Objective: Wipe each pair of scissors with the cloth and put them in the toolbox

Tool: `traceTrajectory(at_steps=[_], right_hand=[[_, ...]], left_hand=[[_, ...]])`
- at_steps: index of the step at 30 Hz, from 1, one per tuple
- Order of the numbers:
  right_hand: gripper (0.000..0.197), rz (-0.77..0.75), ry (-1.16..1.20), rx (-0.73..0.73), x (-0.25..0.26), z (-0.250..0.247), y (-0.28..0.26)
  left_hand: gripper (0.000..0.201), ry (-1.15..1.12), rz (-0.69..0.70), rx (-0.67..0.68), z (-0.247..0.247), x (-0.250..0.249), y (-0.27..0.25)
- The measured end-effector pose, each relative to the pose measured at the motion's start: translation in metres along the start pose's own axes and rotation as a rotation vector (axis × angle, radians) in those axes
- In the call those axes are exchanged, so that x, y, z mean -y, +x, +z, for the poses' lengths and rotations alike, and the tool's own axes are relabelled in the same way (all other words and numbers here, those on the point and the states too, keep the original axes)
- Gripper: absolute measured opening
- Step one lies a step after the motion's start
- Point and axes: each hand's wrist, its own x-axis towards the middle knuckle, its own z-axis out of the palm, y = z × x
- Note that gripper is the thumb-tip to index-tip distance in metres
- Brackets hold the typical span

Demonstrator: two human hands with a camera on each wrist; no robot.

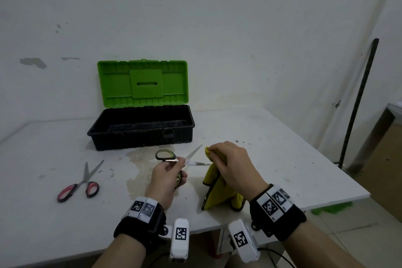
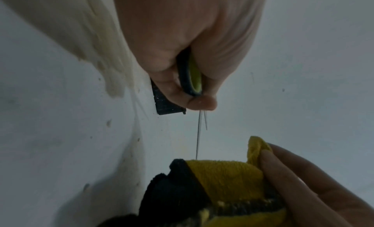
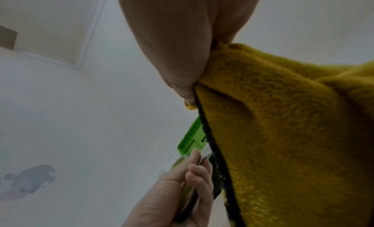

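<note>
My left hand (image 1: 177, 168) grips the green-handled scissors (image 1: 165, 155) above the table, with the blades spread apart. One blade points up and to the right; the other runs right into the yellow cloth (image 1: 217, 189). My right hand (image 1: 215, 152) pinches the cloth's top fold around that blade's tip. The left wrist view has the green handle (image 2: 193, 77) in my curled fingers and the thin blade (image 2: 197, 137) meeting the cloth (image 2: 224, 174). In the right wrist view the cloth (image 3: 283, 134) fills the right side. A pink-handled pair of scissors (image 1: 80, 183) lies spread open on the table at left.
The black toolbox (image 1: 141, 135) stands behind my hands, its green lid (image 1: 142, 82) upright against the wall. The white table (image 1: 272, 148) has stains near the middle; its right edge is close to my right wrist. A dark pole (image 1: 356, 104) leans at far right.
</note>
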Motion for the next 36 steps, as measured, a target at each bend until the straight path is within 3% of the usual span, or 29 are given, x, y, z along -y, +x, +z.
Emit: traceTrajectory(at_steps=[7, 17, 20, 24, 27, 30, 32, 36], right_hand=[[0.017, -0.051, 0.031, -0.027, 0.012, 0.024, -0.006], [0.017, -0.13, -0.019, -0.046, 0.019, 0.038, -0.001], [0.016, -0.088, -0.021, -0.051, 0.015, 0.035, 0.004], [0.018, 0.099, -0.013, -0.144, -0.002, 0.022, 0.02], [0.016, 0.024, 0.025, -0.153, 0.005, 0.021, 0.016], [0.017, -0.083, 0.006, -0.019, 0.018, 0.031, 0.002], [0.02, -0.068, -0.028, 0.021, 0.016, 0.034, 0.002], [0.02, 0.051, -0.045, -0.079, -0.003, 0.026, 0.017]], left_hand=[[0.02, -0.033, 0.07, -0.015, 0.012, 0.0, -0.004], [0.023, 0.126, 0.186, 0.002, 0.012, -0.003, -0.009], [0.021, 0.134, 0.176, 0.016, 0.011, -0.003, -0.01], [0.02, 0.121, 0.161, 0.007, 0.01, -0.002, -0.01], [0.02, 0.106, 0.159, -0.005, 0.013, -0.002, -0.008], [0.022, 0.114, 0.157, 0.004, 0.017, 0.0, -0.007], [0.022, 0.118, 0.153, 0.016, 0.019, 0.002, -0.008], [0.021, 0.094, 0.134, 0.014, 0.017, 0.001, -0.009]])
